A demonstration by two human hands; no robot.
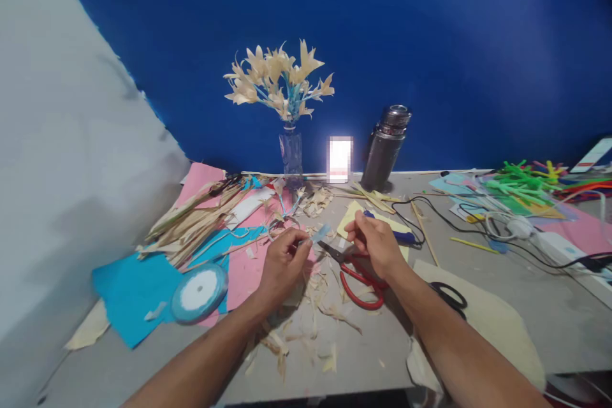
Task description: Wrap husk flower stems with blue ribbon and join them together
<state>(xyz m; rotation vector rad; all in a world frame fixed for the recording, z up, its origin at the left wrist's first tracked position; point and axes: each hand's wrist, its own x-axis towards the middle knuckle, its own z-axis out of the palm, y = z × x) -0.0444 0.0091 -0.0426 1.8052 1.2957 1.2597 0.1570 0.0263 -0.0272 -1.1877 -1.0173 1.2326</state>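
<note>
Between the thumb and fingers of my left hand is a short piece of light blue ribbon, its free end pointing right. Across a small gap, my right hand hovers with loosely bent fingers and nothing visible in them. Beneath and between the hands lie red-handled scissors, blades toward the left hand. A spool of blue ribbon rests left of my left forearm. Yellow paper and a dark blue tool, partly hidden, lie behind my right hand.
Cream flowers stand in a glass vase near the blue wall, beside a glowing screen and a dark flask. Dried husks cover coloured paper at left. Black-handled scissors, cables and green pipe cleaners lie right.
</note>
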